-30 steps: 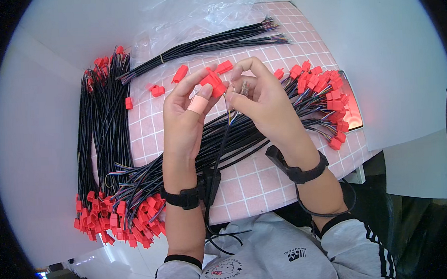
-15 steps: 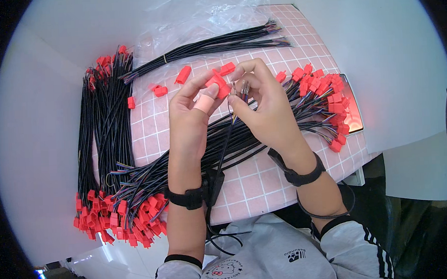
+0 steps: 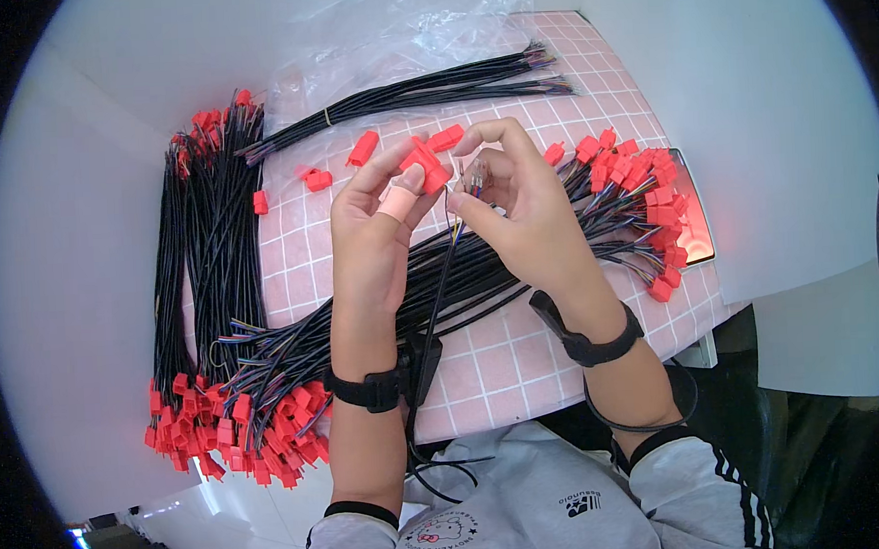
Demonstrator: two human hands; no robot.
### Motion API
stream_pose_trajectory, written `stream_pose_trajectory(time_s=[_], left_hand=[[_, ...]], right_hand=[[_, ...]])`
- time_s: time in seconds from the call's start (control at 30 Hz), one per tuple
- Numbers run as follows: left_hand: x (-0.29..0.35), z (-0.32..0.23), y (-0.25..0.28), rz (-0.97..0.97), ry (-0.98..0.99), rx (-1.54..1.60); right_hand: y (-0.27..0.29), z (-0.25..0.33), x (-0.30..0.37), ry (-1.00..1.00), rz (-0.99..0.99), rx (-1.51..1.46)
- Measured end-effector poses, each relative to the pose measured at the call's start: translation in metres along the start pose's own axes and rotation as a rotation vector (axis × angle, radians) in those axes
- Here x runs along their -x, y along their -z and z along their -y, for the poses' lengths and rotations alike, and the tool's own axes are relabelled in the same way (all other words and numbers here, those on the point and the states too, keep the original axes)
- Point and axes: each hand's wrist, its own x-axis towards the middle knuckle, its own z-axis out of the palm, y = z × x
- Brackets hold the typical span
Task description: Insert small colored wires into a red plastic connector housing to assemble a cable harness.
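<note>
Pinched in my left hand [image 3: 382,200] is a red plastic connector housing [image 3: 426,167], held above the middle of the table. A finger of that hand wears a light tape wrap [image 3: 398,202]. My right hand [image 3: 520,197] is closed on the end of a black multi-core cable [image 3: 443,274], whose thin coloured wires fan out with small metal terminals [image 3: 475,180]. The wire tips are close beside the housing; whether one has entered it I cannot tell. Loose red housings [image 3: 362,148] lie just beyond my left hand.
Beneath my hands stretches a bundle of black cables [image 3: 382,316] with red connectors [image 3: 657,201] at the right end. More connector-tipped cables [image 3: 217,235] stand along the left. Behind are a tied cable bundle [image 3: 402,92] and clear plastic bag [image 3: 351,43]. A phone-like device [image 3: 694,226] lies far right.
The red housing has turned slightly in my left fingers. My right fingertips have shifted a little around the wire ends. The surrounding cables stay in place.
</note>
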Motion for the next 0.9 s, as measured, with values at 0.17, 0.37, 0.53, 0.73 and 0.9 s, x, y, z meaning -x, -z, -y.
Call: stream_pose_trajectory(time_s=[0.17, 0.37, 0.53, 0.73, 0.9], left_hand=[[0.001, -0.002, -0.003, 0.010, -0.013, -0.082], [0.004, 0.000, -0.009, 0.026, -0.018, -0.031], [0.000, 0.001, 0.000, -0.061, 0.018, 0.102], [-0.002, 0.006, 0.009, -0.019, 0.031, 0.251], [-0.002, 0.006, 0.010, -0.018, 0.038, 0.298]], right_hand=[[0.001, -0.002, 0.000, 0.014, 0.007, -0.035], [0.002, -0.001, 0.001, 0.025, -0.020, -0.005], [0.001, 0.005, -0.001, -0.085, -0.076, -0.063], [0.002, 0.004, -0.002, -0.133, -0.076, -0.268], [0.001, 0.007, -0.002, -0.156, -0.100, -0.341]])
